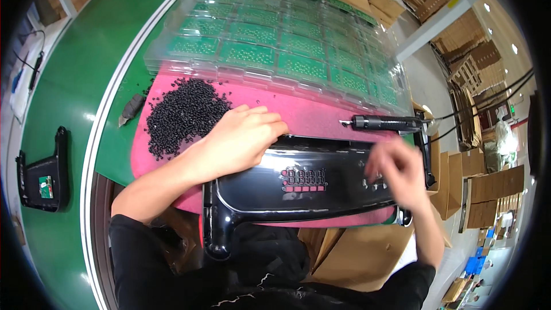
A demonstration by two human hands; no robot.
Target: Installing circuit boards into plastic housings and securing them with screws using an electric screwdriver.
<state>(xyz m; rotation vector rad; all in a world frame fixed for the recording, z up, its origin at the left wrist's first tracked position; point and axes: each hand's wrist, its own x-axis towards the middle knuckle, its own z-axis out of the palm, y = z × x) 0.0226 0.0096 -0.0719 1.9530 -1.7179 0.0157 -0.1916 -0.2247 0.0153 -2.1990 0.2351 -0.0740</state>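
A long, glossy black plastic housing (pixel 258 189) lies crosswise in front of me, with digit-shaped cut-outs in its middle and a stub pointing toward me at the left. My left hand (pixel 247 138) is closed on its far edge, fingers curled over. Over its right end hovers my right hand (pixel 397 172), smeared by motion; whether it touches or holds anything cannot be made out. Beyond that hand lies a black electric screwdriver (pixel 379 123), its bit pointing left. Left of the housing, a heap of tiny black parts (pixel 183 116), like small screws, spreads over the pink mat (pixel 310 109).
Stacked clear plastic trays (pixel 275 37) with green circuit boards fill the far side. A crumpled grey thing (pixel 133 108) sits left of the heap. Across a white rail, another black housing (pixel 49 172) carries a small circuit board. Cables trail right; cardboard boxes (pixel 450 195) stand there.
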